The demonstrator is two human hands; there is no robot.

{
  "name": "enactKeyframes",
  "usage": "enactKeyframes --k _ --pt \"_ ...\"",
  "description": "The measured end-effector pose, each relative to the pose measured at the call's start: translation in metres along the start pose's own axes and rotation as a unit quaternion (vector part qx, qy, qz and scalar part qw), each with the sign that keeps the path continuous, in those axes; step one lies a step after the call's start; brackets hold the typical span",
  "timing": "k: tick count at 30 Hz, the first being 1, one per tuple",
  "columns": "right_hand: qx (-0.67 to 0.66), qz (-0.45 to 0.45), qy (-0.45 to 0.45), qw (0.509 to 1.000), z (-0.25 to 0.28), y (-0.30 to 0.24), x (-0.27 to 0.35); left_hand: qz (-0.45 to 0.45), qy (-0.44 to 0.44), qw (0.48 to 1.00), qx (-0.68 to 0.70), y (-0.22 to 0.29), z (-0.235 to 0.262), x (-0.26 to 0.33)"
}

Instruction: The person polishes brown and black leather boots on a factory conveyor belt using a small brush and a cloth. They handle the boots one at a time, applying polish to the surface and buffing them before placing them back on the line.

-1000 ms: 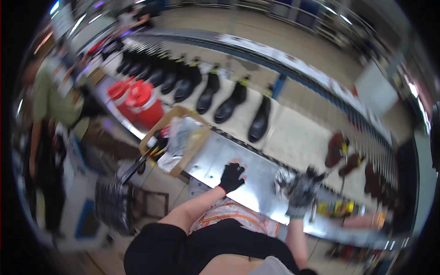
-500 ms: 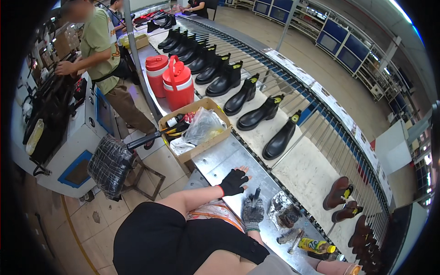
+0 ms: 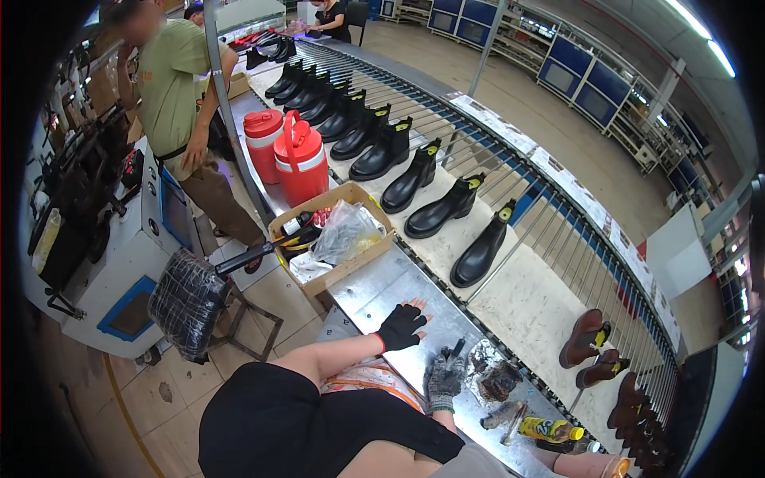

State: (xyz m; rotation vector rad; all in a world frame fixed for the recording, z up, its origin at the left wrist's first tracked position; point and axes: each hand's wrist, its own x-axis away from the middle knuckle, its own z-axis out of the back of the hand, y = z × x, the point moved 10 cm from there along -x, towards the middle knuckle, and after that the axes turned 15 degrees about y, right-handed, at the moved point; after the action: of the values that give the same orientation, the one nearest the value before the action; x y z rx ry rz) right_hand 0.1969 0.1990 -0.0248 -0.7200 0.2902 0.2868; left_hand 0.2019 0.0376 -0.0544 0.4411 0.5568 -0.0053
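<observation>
My left hand [image 3: 401, 327], in a black fingerless glove, lies flat with fingers spread on the metal work table [image 3: 373, 280]. To its right and nearer me, my right hand [image 3: 445, 381] wears a grey knitted glove. Its fingers are closed round a slim dark tool [image 3: 458, 346] whose tip points away from me; its exact kind is unclear. Beside that hand sits a crumpled foil sheet [image 3: 482, 356] bearing a dark brown lump [image 3: 500, 384]. Closer in lie a greyish rag [image 3: 498, 416] and a thin stick-like handle [image 3: 514, 426].
A cardboard box [image 3: 351, 275] of supplies stands beyond my left hand, with red jugs [image 3: 303, 171] behind. Black boots [image 3: 482, 251] and brown boots [image 3: 582, 338] line the roller conveyor. A yellow-labelled bottle [image 3: 546, 429] lies at right. A person [image 3: 179, 95] stands at left near a padded stool [image 3: 190, 299].
The dark tool in my right hand has tilted to the right. My left hand stays flat on the table. The standing person has turned and lowered an arm. The whole view has shifted slightly.
</observation>
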Motion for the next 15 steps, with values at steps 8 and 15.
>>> enactKeyframes --k 8,15 --pt "-0.032 -0.207 -0.044 0.977 -0.047 0.118 0.008 0.012 0.005 1.000 0.012 -0.011 -0.004 -0.008" --pt "-0.091 -0.116 0.036 0.988 -0.040 0.107 0.000 0.061 0.209 0.972 0.090 -0.052 0.088 -0.120"
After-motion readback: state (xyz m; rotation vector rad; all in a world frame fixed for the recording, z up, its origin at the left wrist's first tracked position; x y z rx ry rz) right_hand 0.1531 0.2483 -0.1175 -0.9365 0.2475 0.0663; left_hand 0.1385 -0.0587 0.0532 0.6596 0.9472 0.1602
